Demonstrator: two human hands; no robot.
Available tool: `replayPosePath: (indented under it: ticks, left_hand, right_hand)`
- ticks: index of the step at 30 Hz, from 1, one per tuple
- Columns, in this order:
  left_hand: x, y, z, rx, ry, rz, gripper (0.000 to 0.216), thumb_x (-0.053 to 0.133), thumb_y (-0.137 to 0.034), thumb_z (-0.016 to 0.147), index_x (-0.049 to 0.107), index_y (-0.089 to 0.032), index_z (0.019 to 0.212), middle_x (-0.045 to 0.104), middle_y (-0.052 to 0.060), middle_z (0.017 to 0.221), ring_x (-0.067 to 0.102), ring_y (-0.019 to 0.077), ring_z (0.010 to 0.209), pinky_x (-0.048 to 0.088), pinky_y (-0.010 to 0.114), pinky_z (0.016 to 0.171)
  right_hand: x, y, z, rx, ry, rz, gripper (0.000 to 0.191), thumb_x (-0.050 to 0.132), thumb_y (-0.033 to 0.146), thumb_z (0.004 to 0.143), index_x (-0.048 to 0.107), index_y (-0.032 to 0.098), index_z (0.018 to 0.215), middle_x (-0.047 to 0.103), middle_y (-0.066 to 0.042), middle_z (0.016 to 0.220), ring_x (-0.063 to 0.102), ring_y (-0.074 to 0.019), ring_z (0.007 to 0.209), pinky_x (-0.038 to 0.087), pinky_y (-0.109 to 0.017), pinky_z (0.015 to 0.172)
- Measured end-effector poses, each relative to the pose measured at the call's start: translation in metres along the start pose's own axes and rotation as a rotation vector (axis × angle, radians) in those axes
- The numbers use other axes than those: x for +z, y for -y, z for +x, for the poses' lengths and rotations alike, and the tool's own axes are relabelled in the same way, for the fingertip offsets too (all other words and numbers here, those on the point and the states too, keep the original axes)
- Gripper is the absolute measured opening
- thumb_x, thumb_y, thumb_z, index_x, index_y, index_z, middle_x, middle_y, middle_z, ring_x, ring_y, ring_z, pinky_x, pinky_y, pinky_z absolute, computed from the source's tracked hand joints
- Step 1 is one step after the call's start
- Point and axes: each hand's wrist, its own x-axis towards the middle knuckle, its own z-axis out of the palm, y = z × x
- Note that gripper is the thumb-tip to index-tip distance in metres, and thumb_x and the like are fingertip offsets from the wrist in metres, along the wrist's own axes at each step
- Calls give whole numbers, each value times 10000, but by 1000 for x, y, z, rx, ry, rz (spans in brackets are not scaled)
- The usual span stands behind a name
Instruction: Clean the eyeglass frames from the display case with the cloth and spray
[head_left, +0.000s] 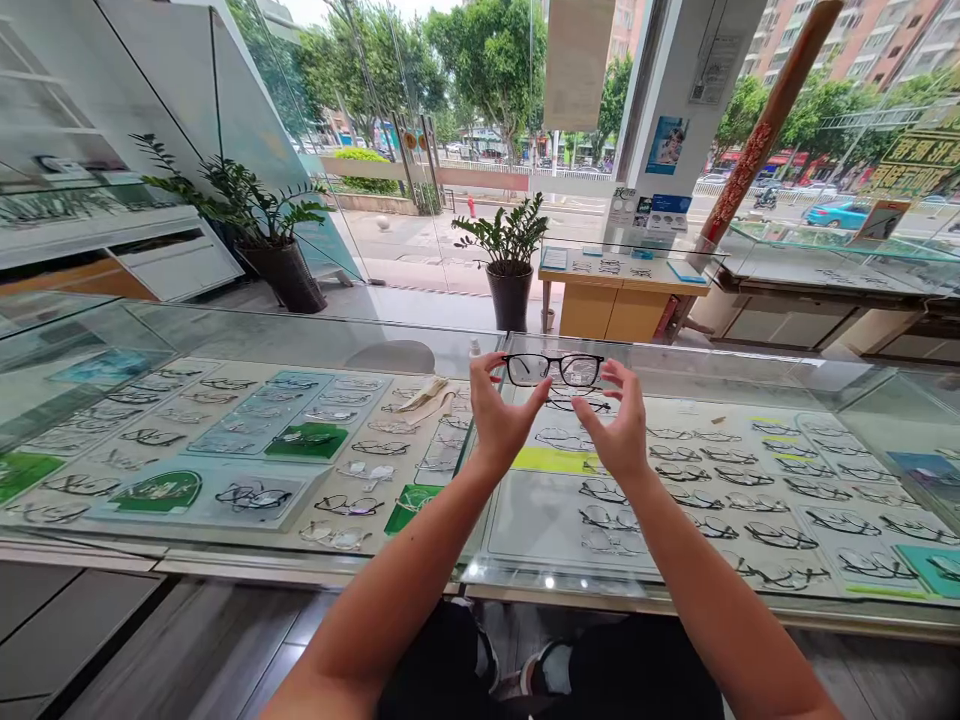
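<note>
A pair of black-framed eyeglasses (553,358) is held up above the glass counter, lenses side by side and roughly level. My left hand (504,408) grips the frame at its left end, thumb below the lens and fingers curled at the hinge. At the other end my right hand (616,418) holds it the same way, thumb low and fingertips by the right hinge. Another dark pair of glasses shows just beneath, between the hands. A small white bottle (475,347) stands behind my left hand, and a beige cloth (430,402) lies to its left.
The glass display counter (442,568) spans the width before me, with rows of eyeglasses inside. Green cards (307,440) lie among them. Beyond it stand potted plants (508,290), a wooden display table (622,305) and large windows onto a street.
</note>
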Motion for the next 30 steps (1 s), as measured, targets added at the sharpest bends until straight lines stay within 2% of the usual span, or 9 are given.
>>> replayPosePath:
  ticks: [7,13,16,21,26,30]
  left_hand:
    - [2,-2,-3,9,28,-24,703,886,-582,884,524,-238,1379,655,130,1297,683,293,1177,571,422,919]
    - [3,-3,-4,3,54,-17,701,895,-566,878,521,-247,1378,655,132,1299,677,298,1177,579,434,924]
    - [3,-2,-3,-2,64,-29,711,903,-548,874,518,-245,1389,657,130,1290,680,294,1173,579,426,922]
    - [4,0,-3,31,64,-79,730,901,-509,883,503,-249,1437,664,124,1307,694,278,1164,577,407,911]
    - [6,1,-5,103,70,-112,758,896,-513,892,495,-270,1488,674,118,1312,707,277,1156,581,411,908]
    - [7,1,-5,102,66,-129,736,903,-505,888,512,-266,1463,675,114,1307,711,271,1142,589,409,905]
  right_hand:
    - [-1,-2,2,-20,-50,-9,655,833,534,932,593,276,1484,684,-163,1450,656,-360,1327,571,-538,1068]
    - [-1,-3,2,10,-38,-9,690,850,558,915,591,278,1490,670,-158,1473,637,-364,1346,563,-563,1115]
    - [0,-2,2,29,-41,15,672,855,558,906,612,274,1465,678,-156,1466,652,-353,1324,573,-534,1090]
    - [1,-5,6,204,-59,218,491,718,601,993,706,246,1333,751,-138,1353,704,-297,1221,576,-472,1041]
    - [1,-13,12,326,-105,328,475,704,634,977,781,224,1202,808,-95,1191,726,-266,1109,584,-425,955]
    - [3,-18,13,386,-107,381,465,724,639,955,797,226,1157,819,-75,1148,731,-247,1070,583,-387,898]
